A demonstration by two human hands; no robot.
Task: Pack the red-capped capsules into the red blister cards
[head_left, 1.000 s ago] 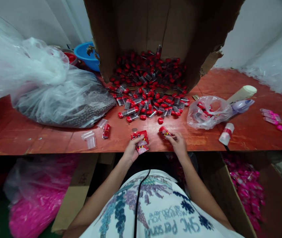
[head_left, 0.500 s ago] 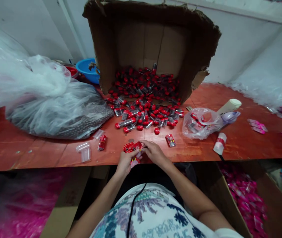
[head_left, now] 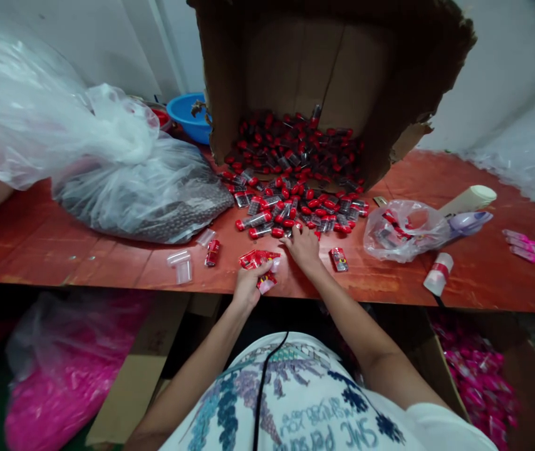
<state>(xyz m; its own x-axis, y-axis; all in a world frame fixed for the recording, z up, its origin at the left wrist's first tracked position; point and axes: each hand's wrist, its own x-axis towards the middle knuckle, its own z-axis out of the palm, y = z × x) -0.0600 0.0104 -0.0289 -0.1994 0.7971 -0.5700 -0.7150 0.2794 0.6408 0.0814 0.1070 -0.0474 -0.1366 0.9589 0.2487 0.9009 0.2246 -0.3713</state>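
L hand (head_left: 247, 285) sits at the near edge of the table (head_left: 61, 250), fingers curled and pinching a bunch of red wrappers (head_left: 259, 260) w/ a pinkish bit hanging under it. R hand (head_left: 303, 245) is out over the pile of red-capped tubes (head_left: 290, 210), fingers spread and laid on the nearest ones. Can't tell if one is gripped yet. The pile spills out of the tipped cardboard box (head_left: 324, 69) at the back edge, toward mid-table.

Step in hand, by my read: fetching the next tube to pair w/ a wrapper. Next move calls for closing thumb and finger on one tube only, lifting it free w/o dragging neighbours, then bringing it back to the L hand.

One wrapped piece (head_left: 339, 259) lies just right of the R wrist, another (head_left: 212, 252) left, by a clear empty tube (head_left: 180, 266). Big plastic bag (head_left: 145, 194) fills the left side, small bag (head_left: 401, 228) on the right.
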